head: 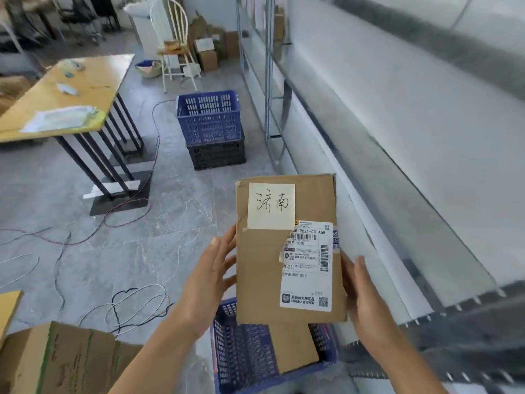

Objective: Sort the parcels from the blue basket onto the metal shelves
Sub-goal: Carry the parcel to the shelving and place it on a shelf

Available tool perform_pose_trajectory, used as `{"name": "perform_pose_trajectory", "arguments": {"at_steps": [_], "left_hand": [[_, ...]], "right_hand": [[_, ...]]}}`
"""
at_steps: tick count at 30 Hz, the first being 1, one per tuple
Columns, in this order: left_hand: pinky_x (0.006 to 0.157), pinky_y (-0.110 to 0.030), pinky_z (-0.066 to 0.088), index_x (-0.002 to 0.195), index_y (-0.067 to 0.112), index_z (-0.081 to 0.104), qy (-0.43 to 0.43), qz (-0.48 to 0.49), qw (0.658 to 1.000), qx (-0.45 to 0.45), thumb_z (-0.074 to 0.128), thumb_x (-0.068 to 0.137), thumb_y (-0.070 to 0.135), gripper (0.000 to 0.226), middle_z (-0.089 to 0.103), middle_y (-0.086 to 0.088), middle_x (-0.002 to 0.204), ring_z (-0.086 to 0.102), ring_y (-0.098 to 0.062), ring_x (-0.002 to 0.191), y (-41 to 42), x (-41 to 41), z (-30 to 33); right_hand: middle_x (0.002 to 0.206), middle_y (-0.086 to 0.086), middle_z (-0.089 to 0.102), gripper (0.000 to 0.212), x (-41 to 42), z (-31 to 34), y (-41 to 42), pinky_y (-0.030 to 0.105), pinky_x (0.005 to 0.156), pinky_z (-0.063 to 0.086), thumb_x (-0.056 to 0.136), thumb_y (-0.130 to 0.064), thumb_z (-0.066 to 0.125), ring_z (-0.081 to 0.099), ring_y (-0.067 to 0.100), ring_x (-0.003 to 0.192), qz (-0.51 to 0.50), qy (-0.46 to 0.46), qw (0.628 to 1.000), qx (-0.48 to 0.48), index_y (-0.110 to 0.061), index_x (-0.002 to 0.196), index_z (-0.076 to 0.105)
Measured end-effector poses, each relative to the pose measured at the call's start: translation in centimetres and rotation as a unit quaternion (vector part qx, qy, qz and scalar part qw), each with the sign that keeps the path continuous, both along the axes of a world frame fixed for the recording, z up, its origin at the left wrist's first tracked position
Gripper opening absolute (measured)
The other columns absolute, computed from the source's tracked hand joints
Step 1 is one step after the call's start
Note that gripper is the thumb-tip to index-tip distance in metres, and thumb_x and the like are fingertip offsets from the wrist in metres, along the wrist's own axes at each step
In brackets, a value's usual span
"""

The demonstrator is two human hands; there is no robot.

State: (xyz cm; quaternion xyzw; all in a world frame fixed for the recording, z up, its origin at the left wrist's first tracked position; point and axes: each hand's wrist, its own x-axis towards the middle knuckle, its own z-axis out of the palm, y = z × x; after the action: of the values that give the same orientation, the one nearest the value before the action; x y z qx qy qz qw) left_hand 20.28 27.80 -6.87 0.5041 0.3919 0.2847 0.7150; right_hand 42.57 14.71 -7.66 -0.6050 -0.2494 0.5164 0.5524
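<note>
Cardboard parcel (287, 248) sits between both hands, held up over the blue basket (244, 354). Left hand (211, 268) presses flat on the parcel's left edge, fingers spread; right hand (362, 291) cups the right edge lower down. So both hands are clamped on the parcel from opposite sides, face up toward the camera.

Yellow sticky note (271, 206) with handwritten characters is stuck at the top of the parcel, white shipping label (309, 268) below it toward the right hand.

Step in hand, as I judge it: parcel is lifted out of the basket and the note is being read to pick a shelf slot. Next move calls for matching the handwritten destination to a spot on the metal shelves (426, 194), which run just to the right of the right hand, then swinging the parcel rightward and setting it flat on a shelf board. No shelf markings are legible, view is blurred there.

Containers: blue basket directly under the hands holds at least one more brown parcel (292, 348), leaning on the right inner wall; the rest of its inside is hidden by the held parcel. Well ahead of the hands, a second blue crate (208, 118) is stacked on a black crate (217, 155); contents cannot be seen. Open cardboard box (62, 362) sits down-left of the left forearm, inside not visible. Wooden counter (62, 92) far ahead-left carries papers.
</note>
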Motion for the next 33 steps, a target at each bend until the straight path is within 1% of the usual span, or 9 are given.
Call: {"name": "perform_pose_trajectory", "arguments": {"at_steps": [6,11,17,20,23,26,29,31,33], "left_hand": [[0.108,-0.039,0.044,0.151,0.053,0.040,-0.026,-0.096,0.995,0.029,0.028,0.096,0.063,0.058,0.056,0.026,0.150,0.057,-0.004,0.135,0.4,-1.3,2.1],[0.101,-0.032,0.046,0.145,0.052,0.046,-0.048,-0.159,0.984,0.063,0.027,0.098,0.061,0.051,0.061,0.031,0.142,0.060,0.004,0.129,-0.3,-2.7,4.5],[0.092,-0.031,0.047,0.144,0.031,0.056,-0.075,-0.240,0.966,0.060,0.035,0.098,0.064,0.060,0.067,0.007,0.141,0.063,-0.013,0.123,-3.8,-2.5,7.0],[0.087,-0.028,0.049,0.142,0.025,0.057,-0.101,-0.281,0.953,0.051,0.037,0.100,0.060,0.059,0.066,-0.002,0.142,0.065,-0.010,0.110,-6.4,-1.8,7.7],[0.089,-0.031,0.050,0.144,0.023,0.055,-0.123,-0.321,0.938,0.039,0.040,0.099,0.057,0.059,0.064,-0.005,0.143,0.065,-0.012,0.109,-9.6,-0.8,8.6],[0.075,-0.021,0.055,0.142,0.019,0.057,-0.124,-0.356,0.925,0.046,0.036,0.105,0.047,0.051,0.065,-0.011,0.138,0.068,-0.007,0.095,-13.5,0.7,9.3],[0.086,-0.029,0.053,0.128,0.033,0.063,-0.117,-0.385,0.915,0.024,0.030,0.106,0.044,0.042,0.071,0.002,0.135,0.068,-0.012,0.111,-19.0,1.8,10.9],[0.086,-0.031,0.050,0.122,0.036,0.067,-0.114,-0.410,0.905,0.010,0.031,0.108,0.041,0.038,0.074,0.004,0.125,0.069,-0.011,0.106,-23.1,2.1,12.5],[0.084,-0.031,0.051,0.132,0.030,0.066,-0.118,-0.440,0.890,0.014,0.033,0.109,0.041,0.041,0.075,0.000,0.122,0.070,-0.011,0.097,-27.2,2.0,13.7]], "right_hand": [[0.137,-0.032,0.065,0.062,-4.1,2.8,-3.5,0.043,0.126,0.032,0.085,-0.086,0.030,0.055,-0.005,0.134,-0.084,-0.053,0.995,0.007,-0.057,0.135,0.053],[0.152,-0.021,0.057,0.070,-8.3,4.1,-6.8,0.049,0.126,0.032,0.094,-0.081,0.025,0.048,0.004,0.145,-0.165,-0.077,0.982,0.044,-0.047,0.151,0.047],[0.152,-0.023,0.057,0.058,-12.6,6.5,-12.8,0.049,0.125,0.031,0.096,-0.072,0.026,0.048,0.006,0.145,-0.266,-0.076,0.960,0.050,-0.053,0.146,0.052],[0.143,-0.023,0.065,0.055,-13.7,7.9,-16.4,0.045,0.124,0.035,0.091,-0.071,0.030,0.056,0.002,0.137,-0.329,-0.073,0.940,0.048,-0.054,0.136,0.057],[0.145,-0.024,0.063,0.068,-14.9,9.5,-20.4,0.046,0.125,0.034,0.086,-0.076,0.034,0.054,0.000,0.138,-0.374,-0.088,0.922,0.053,-0.048,0.145,0.053],[0.149,-0.023,0.059,0.071,-16.4,10.7,-25.0,0.046,0.124,0.034,0.086,-0.078,0.032,0.049,0.002,0.143,-0.416,-0.108,0.901,0.056,-0.047,0.148,0.050],[0.148,-0.023,0.060,0.068,-18.0,11.6,-30.2,0.047,0.124,0.034,0.092,-0.077,0.031,0.049,0.002,0.143,-0.463,-0.117,0.877,0.061,-0.047,0.149,0.049],[0.148,-0.026,0.059,0.064,-19.3,12.3,-34.0,0.046,0.125,0.033,0.092,-0.075,0.029,0.048,0.000,0.143,-0.496,-0.123,0.858,0.061,-0.050,0.148,0.049],[0.148,-0.028,0.059,0.061,-21.1,12.9,-38.0,0.044,0.125,0.033,0.093,-0.073,0.027,0.048,-0.001,0.143,-0.528,-0.125,0.837,0.065,-0.052,0.146,0.049]]}}
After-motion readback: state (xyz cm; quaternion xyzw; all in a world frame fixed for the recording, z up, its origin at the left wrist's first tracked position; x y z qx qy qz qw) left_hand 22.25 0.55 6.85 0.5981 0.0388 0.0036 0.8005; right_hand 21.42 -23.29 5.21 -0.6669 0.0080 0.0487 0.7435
